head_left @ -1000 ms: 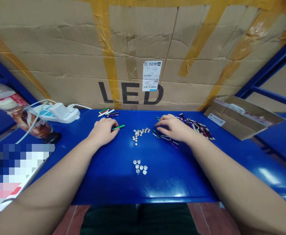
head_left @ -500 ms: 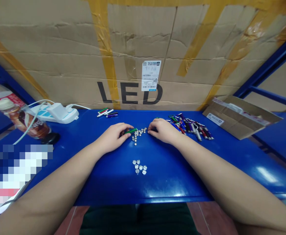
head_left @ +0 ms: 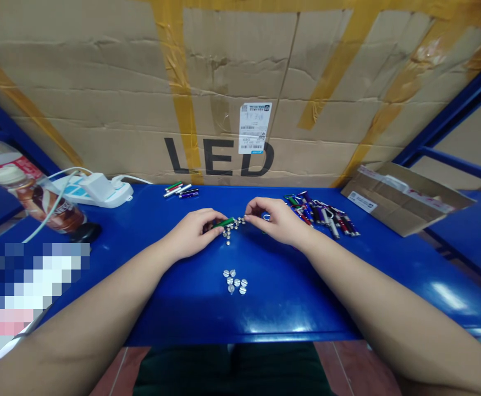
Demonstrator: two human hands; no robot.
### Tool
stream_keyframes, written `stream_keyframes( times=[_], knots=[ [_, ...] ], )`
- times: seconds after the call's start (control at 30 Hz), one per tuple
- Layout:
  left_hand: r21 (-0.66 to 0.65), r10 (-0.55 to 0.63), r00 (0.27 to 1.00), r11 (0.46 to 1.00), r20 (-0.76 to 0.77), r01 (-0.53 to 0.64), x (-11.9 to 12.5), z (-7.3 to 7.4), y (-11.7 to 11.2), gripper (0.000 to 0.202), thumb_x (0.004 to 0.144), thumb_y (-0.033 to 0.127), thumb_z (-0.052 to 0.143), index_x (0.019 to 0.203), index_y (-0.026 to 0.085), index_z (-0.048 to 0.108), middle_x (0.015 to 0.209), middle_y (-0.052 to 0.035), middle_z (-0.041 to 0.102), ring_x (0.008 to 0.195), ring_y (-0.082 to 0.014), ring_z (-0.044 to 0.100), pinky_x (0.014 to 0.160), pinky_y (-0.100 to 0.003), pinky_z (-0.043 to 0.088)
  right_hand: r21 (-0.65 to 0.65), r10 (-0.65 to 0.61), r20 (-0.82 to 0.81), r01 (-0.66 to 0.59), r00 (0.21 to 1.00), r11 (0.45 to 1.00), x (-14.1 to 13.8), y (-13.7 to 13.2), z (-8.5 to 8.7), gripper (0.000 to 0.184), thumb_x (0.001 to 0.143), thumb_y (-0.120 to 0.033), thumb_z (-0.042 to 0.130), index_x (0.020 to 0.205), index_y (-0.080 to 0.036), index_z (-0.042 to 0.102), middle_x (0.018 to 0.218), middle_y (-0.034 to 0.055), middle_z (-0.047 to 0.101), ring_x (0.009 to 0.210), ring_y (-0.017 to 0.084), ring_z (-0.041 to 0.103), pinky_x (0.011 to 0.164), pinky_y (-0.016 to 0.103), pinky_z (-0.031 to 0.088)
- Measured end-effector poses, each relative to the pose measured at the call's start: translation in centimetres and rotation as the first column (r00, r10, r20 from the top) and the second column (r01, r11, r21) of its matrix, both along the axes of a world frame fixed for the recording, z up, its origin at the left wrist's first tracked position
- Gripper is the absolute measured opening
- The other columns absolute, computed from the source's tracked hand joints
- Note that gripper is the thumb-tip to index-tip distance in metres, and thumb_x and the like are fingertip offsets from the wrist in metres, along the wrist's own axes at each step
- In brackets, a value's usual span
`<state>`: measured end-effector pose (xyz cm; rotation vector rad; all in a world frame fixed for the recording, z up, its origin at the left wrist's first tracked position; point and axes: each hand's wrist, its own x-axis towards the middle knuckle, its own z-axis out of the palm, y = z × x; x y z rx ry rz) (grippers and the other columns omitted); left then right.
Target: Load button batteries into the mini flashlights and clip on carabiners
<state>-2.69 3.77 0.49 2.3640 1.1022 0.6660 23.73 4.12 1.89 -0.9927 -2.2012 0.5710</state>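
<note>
My left hand [head_left: 193, 232] holds a slim green metal tube [head_left: 224, 223] between fingers and thumb, just above a loose cluster of small silver screw-like discs [head_left: 227, 234]. My right hand [head_left: 275, 221] is raised beside it, with fingertips pinched close to the tube's far end and the discs. Whether those fingers grip something small is hidden. A dark ring, perhaps a carabiner [head_left: 266, 216], shows under that hand. A second group of silver discs [head_left: 234, 281] lies nearer me on the blue table [head_left: 273, 311].
A heap of keychain lights with clips [head_left: 320, 217] lies right of my hands, and several thin coloured tubes [head_left: 178, 190] lie at the far edge. A power strip [head_left: 95, 190], a plastic bottle [head_left: 26, 187], flattened cardboard [head_left: 405, 201] and a large taped carton [head_left: 227, 71] surround the table.
My left hand has carried the green tube rightward to the disc cluster and lifted it. My right hand has moved left from the clips and risen, its fingers now pinched.
</note>
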Motion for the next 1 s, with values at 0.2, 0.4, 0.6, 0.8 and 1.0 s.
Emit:
stream_keyframes(
  times=[0.2,0.4,0.6,0.8,1.0],
  knots=[
    [0.044,-0.075,0.995,0.996,0.059,0.073,0.3,0.2,-0.4,0.026,0.097,0.033,0.062,0.117,0.021,0.073,0.096,-0.0041,0.07,0.08,-0.017,0.063,0.074,-0.03,0.049,0.026,0.073,-0.13,-0.07,0.989,0.997,-1.2,-0.6,-0.4,0.004,0.09,-0.022,0.074,0.088,-0.02,0.073,0.086,0.0013,0.076,0.078,0.015,0.069,0.075,0.027,0.053],
    [0.052,-0.112,0.989,0.993,0.095,0.108,0.3,0.2,-0.6,0.024,0.098,0.033,0.064,0.117,0.022,0.073,0.097,-0.0032,0.071,0.081,-0.0165,0.064,0.076,-0.03,0.05,0.08,0.085,-0.134,-0.075,0.987,0.994,-1.2,-0.6,-0.5,0.005,0.089,-0.022,0.076,0.085,-0.02,0.075,0.084,0.0022,0.076,0.076,0.016,0.069,0.074,0.028,0.053],
    [0.065,-0.127,0.985,0.991,0.116,0.12,0.3,0.1,-0.7,0.023,0.098,0.033,0.064,0.117,0.021,0.073,0.1,-0.0042,0.072,0.084,-0.0171,0.065,0.078,-0.031,0.051,0.08,0.113,-0.152,-0.102,0.982,0.992,-1.1,-0.5,-0.5,0.005,0.091,-0.024,0.075,0.087,-0.02,0.076,0.087,0.0036,0.075,0.079,0.016,0.069,0.076,0.029,0.054],
    [0.054,-0.131,0.984,0.991,0.119,0.125,0.3,0.2,-0.7,0.023,0.098,0.033,0.064,0.116,0.022,0.072,0.1,-0.0043,0.072,0.085,-0.0175,0.066,0.08,-0.031,0.052,0.091,0.17,-0.151,-0.158,0.974,0.983,-1.4,-0.7,-0.6,0.009,0.093,-0.026,0.072,0.087,-0.02,0.074,0.089,0.0048,0.076,0.083,0.018,0.07,0.081,0.032,0.055],
    [0.028,-0.103,0.984,0.995,0.147,0.1,0.2,0.4,-0.6,0.017,0.097,0.031,0.064,0.11,0.021,0.069,0.107,-0.0058,0.072,0.095,-0.0197,0.067,0.089,-0.034,0.054,0.125,0.077,-0.073,-0.067,0.994,0.99,0.2,-0.8,0.6,0.011,0.095,-0.028,0.066,0.098,-0.02,0.073,0.096,0.0057,0.076,0.086,0.019,0.071,0.082,0.033,0.056]
  ],
)
